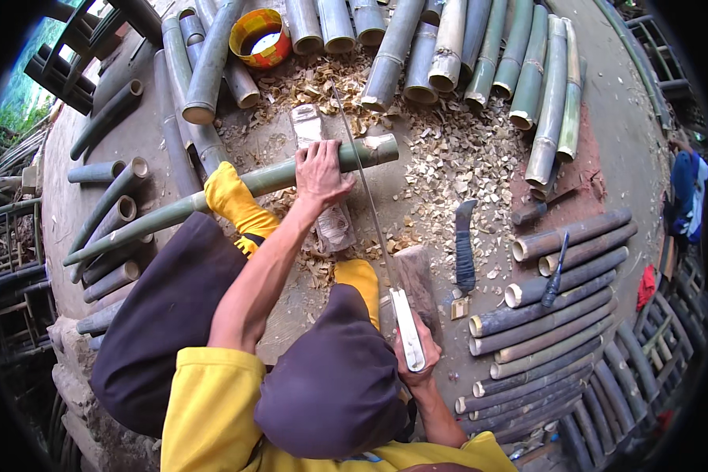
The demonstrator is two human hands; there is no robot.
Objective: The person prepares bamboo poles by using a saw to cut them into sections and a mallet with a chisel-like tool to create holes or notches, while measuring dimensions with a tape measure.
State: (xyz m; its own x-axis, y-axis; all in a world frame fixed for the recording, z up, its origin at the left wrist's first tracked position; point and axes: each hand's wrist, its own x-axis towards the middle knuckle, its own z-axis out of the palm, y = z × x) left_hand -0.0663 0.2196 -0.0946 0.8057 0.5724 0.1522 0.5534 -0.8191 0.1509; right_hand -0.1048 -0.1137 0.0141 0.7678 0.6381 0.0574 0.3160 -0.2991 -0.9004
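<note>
A long green bamboo pole (pixel 269 179) lies slantwise across a wooden block (pixel 334 228). My left hand (pixel 321 175) presses on it near its cut right end, fingers wrapped over the top. In my right hand (pixel 418 346) is the white handle of a handsaw (pixel 405 324). Its long thin blade points away from me and crosses the pole just right of my left hand; whether the teeth are in the bamboo, I cannot tell. My left foot, in a yellow sock (pixel 234 198), rests against the pole; my other yellow-clad foot (pixel 359 285) is beside the block.
Wood chips (pixel 448 165) cover the ground. A knife with a wrapped handle (pixel 466 259) and a dark-handled pointed tool (pixel 554 279) lie at right. Cut bamboo pieces (pixel 558 338) are stacked there, with more at the far side and left. A red-yellow container (pixel 279 53) stands far off.
</note>
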